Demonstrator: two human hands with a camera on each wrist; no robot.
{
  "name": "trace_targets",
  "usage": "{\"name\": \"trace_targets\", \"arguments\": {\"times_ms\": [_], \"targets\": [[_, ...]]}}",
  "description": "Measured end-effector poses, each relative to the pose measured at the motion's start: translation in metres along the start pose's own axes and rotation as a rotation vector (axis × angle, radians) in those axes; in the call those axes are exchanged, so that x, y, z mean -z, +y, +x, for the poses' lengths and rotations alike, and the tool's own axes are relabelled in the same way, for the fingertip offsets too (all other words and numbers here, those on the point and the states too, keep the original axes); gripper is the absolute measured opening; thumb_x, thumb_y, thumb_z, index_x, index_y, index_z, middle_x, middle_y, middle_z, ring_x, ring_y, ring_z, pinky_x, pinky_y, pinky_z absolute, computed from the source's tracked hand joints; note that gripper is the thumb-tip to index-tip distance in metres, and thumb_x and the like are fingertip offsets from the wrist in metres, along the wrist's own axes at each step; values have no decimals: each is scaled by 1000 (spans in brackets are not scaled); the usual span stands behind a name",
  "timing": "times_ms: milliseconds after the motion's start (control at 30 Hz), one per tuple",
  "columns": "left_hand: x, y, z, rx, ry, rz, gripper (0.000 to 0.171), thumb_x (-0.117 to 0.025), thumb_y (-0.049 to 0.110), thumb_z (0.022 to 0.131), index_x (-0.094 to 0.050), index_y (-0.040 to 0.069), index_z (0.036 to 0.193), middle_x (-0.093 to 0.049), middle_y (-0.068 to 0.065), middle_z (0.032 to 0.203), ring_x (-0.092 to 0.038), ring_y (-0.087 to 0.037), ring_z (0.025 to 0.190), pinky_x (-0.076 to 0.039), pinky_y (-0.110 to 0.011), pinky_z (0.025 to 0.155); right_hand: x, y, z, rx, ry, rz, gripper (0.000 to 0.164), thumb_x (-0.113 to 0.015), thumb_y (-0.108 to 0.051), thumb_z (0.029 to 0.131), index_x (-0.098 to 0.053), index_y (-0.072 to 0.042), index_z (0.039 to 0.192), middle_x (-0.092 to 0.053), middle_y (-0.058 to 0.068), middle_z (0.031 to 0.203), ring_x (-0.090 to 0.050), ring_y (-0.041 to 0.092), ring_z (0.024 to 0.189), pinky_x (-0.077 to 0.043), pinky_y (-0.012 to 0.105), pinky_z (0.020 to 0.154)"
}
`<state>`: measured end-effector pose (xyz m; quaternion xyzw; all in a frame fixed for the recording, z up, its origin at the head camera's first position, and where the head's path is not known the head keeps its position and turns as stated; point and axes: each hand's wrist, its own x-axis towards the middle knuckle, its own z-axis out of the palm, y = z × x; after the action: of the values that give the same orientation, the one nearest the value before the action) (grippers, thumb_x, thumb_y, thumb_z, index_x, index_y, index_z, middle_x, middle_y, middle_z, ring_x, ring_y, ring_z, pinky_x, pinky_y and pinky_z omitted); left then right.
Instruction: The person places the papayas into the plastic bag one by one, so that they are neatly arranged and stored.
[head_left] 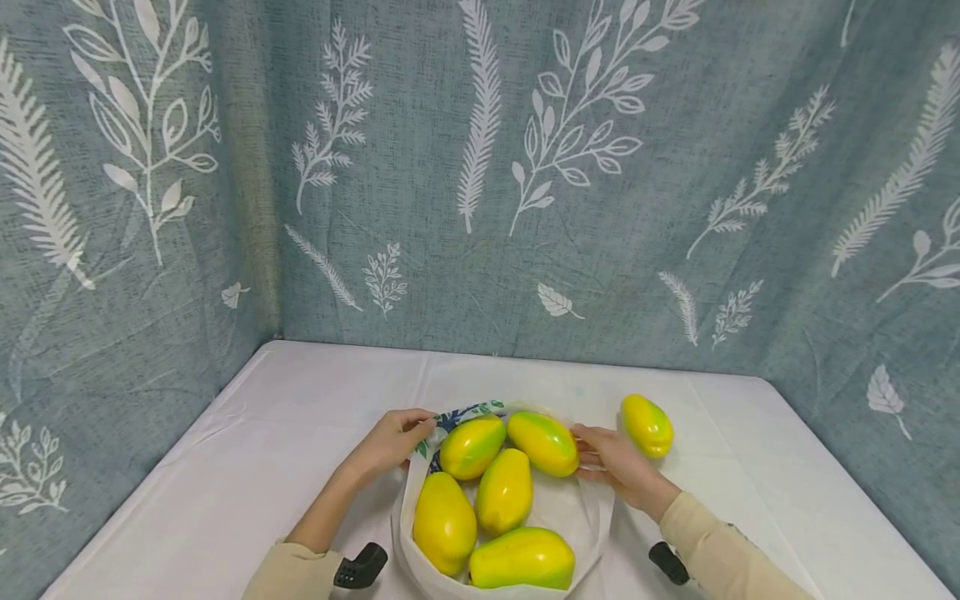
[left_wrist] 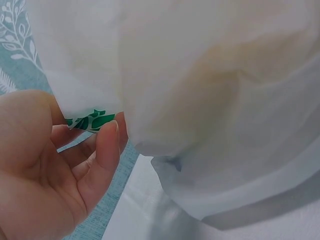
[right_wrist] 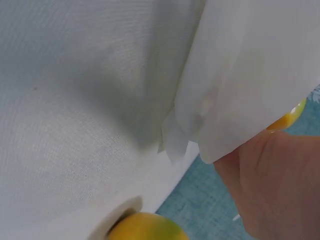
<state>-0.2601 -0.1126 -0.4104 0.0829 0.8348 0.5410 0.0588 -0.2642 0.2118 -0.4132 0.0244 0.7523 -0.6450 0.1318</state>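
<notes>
A white cloth bag (head_left: 592,525) with blue and green leaf print near its rim stands wide at the table's front. Several yellow-green papayas (head_left: 506,492) lie in it. My left hand (head_left: 393,442) is at the bag's far left rim. In the left wrist view, the left thumb and fingers (left_wrist: 107,145) pinch the edge beside a green leaf print. On the opposite side my right hand (head_left: 618,467) holds the right rim, close to the upper right papaya (head_left: 543,443). Seen from the right wrist, the cloth (right_wrist: 245,85) hides most of those fingertips.
Outside the bag, another papaya (head_left: 647,426) lies on the white-covered table (head_left: 330,375), just beyond my right hand. A blue-grey curtain (head_left: 420,208) with white leaf patterns surrounds the table's back and sides. Dark wrist devices (head_left: 362,567) sit by both cuffs.
</notes>
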Motion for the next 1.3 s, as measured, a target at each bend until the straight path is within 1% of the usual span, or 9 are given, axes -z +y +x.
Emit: {"name": "trace_targets", "arguments": {"times_ms": [133,233,400,567,700,833,967,1133,1300], "targets": [[0,-1,0,2,3,0,34,-49,17,100,-57,-2,128,-62,-16,114,-59,-18,73,-53,-33,59,0,-1,0,0,18,-27,49,-48,-26,101,-47,13,129,-54,22,120,-55,29,105,-47,42,91],[0,-1,1,-1,3,2,35,-49,17,100,-56,-2,128,-62,-16,114,-59,-17,73,-53,-33,59,-1,-2,0,7,46,-87,49,-49,-27,100,-46,12,131,-54,23,121,-55,29,106,-47,42,92],[1,-1,1,-6,2,6,34,-49,16,100,-57,-2,127,-62,-15,111,-59,-17,71,-53,-33,58,4,-7,0,22,67,-149,48,-45,-27,102,-44,10,133,-50,26,126,-52,34,111,-45,44,94],[1,0,1,-6,1,2,34,-49,17,100,-57,-2,127,-63,-14,109,-59,-17,70,-53,-33,58,17,-15,-1,52,83,-98,45,-42,-25,103,-44,6,136,-45,27,131,-46,36,117,-44,42,96],[2,-1,1,-7,1,2,33,-48,17,100,-58,-2,126,-64,-13,108,-59,-17,71,-53,-33,58,32,-21,1,68,108,-39,50,-44,-31,102,-42,5,137,-43,25,131,-43,34,116,-45,37,94],[2,-2,1,-7,1,8,33,-48,17,100,-58,-2,126,-63,-14,109,-58,-17,69,-52,-33,57,48,-27,1,63,92,-25,55,-43,-35,102,-37,4,141,-40,22,133,-41,33,120,-45,34,94],[1,-2,1,-2,1,11,33,-48,17,100,-58,-2,126,-63,-14,110,-57,-17,67,-52,-33,57,63,-31,1,61,87,-11,57,-40,-35,103,-32,3,144,-39,19,133,-42,30,120,-44,33,95],[1,-1,1,-1,1,10,33,-48,16,100,-58,-2,126,-63,-14,109,-58,-17,68,-52,-33,58,81,-33,2,82,148,-25,57,-37,-34,104,-30,4,145,-35,23,138,-40,30,120,-43,31,96],[1,0,0,-1,0,8,33,-48,16,100,-58,-3,126,-63,-15,109,-58,-17,69,-52,-33,58,96,-30,5,63,226,-17,59,-36,-34,104,-25,4,147,-27,24,145,-32,35,128,-38,37,101]]}}
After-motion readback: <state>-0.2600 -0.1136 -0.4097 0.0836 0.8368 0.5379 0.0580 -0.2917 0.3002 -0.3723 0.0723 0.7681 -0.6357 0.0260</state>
